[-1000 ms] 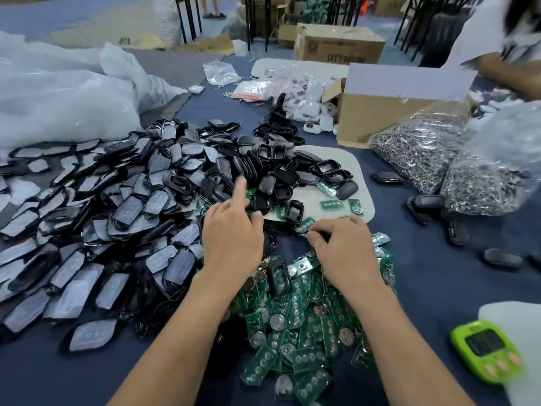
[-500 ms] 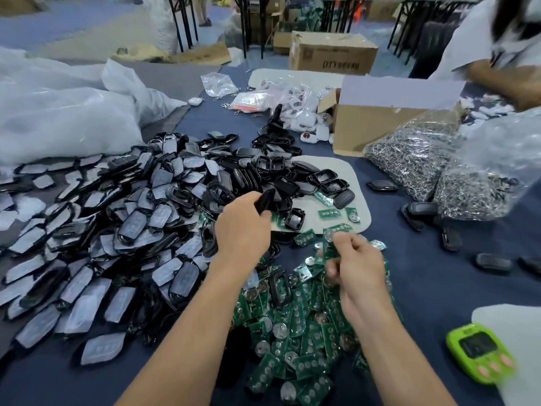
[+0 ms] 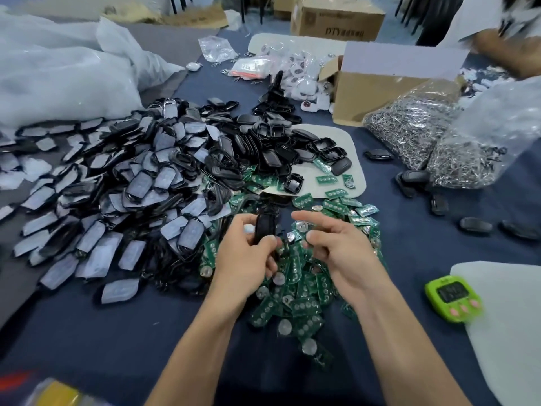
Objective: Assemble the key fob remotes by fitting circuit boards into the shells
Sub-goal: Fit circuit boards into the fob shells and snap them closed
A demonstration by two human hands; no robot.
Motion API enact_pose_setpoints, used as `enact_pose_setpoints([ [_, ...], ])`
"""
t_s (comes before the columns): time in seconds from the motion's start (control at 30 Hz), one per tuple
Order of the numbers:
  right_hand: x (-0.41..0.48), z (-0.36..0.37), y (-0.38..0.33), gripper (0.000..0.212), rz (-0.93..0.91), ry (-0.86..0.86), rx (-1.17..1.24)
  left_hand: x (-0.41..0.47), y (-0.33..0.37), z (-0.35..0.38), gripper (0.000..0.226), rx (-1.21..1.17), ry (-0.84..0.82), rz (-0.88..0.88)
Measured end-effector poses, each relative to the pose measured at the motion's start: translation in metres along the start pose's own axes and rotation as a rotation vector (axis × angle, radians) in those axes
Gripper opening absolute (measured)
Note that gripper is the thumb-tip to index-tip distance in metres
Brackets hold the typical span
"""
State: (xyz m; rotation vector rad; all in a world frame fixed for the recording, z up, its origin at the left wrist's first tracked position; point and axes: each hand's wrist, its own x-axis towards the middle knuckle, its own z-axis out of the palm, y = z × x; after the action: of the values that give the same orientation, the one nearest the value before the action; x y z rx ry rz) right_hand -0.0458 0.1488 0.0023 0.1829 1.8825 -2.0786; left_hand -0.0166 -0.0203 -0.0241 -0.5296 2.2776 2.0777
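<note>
Left hand (image 3: 246, 256) grips a black shell (image 3: 265, 227), likely light, rigid and slick, above the circuit boards (image 3: 304, 306) piled under both hands; right hand (image 3: 336, 253) hovers just beside, can't tell if pinching one; take thin boards by edges.

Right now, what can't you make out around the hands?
Head view only.
Whether the right hand pinches a board: the circuit board pile behind it confuses the outline.
Inside of the black shell in the left hand: covered by that hand, blurred.
Display of the green timer: blurred, unreadable.
</note>
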Motion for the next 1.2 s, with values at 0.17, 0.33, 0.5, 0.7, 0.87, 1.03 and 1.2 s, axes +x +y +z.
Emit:
enact_pose_setpoints([
  [0.17,-0.002,0.005,0.001,0.029,-0.005,0.11,0.06,-0.004,-0.002,0.003,0.022,0.01,0.054,-0.077],
  [0.33,-0.003,0.001,-0.002,0.028,-0.082,0.214,-0.015,-0.008,0.005,0.006,0.014,-0.138,0.062,-0.087],
  [0.5,-0.001,-0.003,-0.007,0.021,-0.139,0.242,0.043,-0.008,0.008,0.008,0.014,-0.111,0.158,-0.076],
  [0.7,-0.005,-0.009,-0.01,0.014,-0.189,0.27,0.066,-0.005,0.003,0.015,0.03,-0.029,0.175,-0.009],
  [0.87,-0.005,-0.015,-0.015,0.015,-0.222,0.208,0.001,-0.002,0.004,0.019,0.026,-0.007,0.156,-0.022],
  [1.03,-0.008,-0.012,-0.014,0.016,-0.25,0.237,-0.09,-0.007,0.017,0.02,0.044,-0.028,0.065,0.002],
  [1.2,-0.009,-0.011,-0.012,0.024,-0.262,0.206,-0.162,-0.012,0.023,0.015,0.038,-0.098,0.032,-0.004],
])
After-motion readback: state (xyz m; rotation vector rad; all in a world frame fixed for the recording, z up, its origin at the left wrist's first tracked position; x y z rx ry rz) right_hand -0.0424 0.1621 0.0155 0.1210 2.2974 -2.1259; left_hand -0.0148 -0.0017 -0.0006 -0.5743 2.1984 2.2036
